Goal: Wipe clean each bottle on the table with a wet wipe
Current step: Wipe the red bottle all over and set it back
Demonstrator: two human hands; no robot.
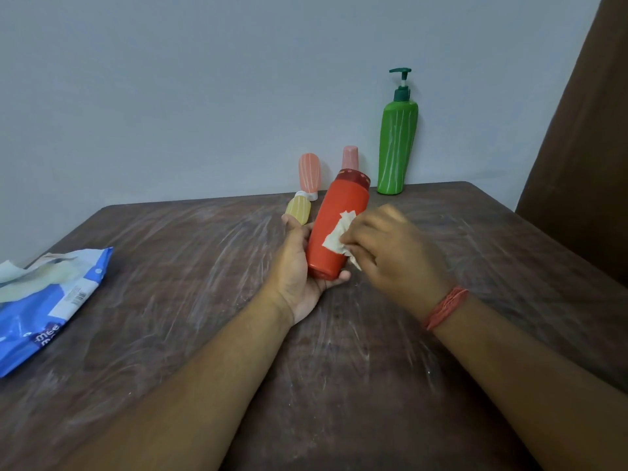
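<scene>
Both forearms reach in from the near edge, the right one wearing a red thread band [445,307] at the wrist. My left hand [299,266] cradles the red bottle [334,229] from below and behind, fingers curled round its base and one fingertip showing past its far side; I hold it tilted, cap away from me and clear of the worktop [170,334], so the whole side is exposed for rubbing. My right hand [390,246] pinches a crumpled wipe [339,236] and presses it against the middle of that bottle; the hand is a little blurred, so I judge the wiping stroke is under way.

Behind, near the wall, wait the others: a yellow bottle [299,209] just beyond my left fingertip, a pink tube [310,175] standing on its cap, a pink cap [350,157] partly hidden by the red bottle, and a tall green pump bottle [397,144]. Streaks on the green bottle and pink tube suggest those are not yet cleaned. At far left lies the blue wipe pack [44,311], flap open, within reach for a fresh sheet.
</scene>
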